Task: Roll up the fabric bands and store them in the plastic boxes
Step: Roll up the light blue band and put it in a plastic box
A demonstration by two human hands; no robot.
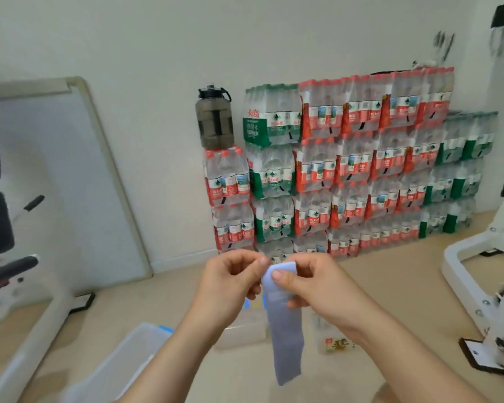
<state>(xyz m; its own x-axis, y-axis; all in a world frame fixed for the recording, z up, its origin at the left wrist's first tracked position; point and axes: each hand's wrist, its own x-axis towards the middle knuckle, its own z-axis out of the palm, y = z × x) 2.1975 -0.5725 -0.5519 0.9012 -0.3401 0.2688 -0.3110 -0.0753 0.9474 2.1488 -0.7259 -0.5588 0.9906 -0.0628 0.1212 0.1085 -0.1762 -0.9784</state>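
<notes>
Above the floor, we begin rolling the fabric band (285, 338).
Our left hand (233, 282) and right hand (317, 286) pinch its top end; next, we judge, come tight, even turns.

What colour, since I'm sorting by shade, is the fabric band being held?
Pale lavender-blue, plain; the fabric band shows best in the head view.

Shrink-wrapped water bottle packs (358, 170) stack against a white wall (157, 39) on beige floor (376, 286).
</notes>
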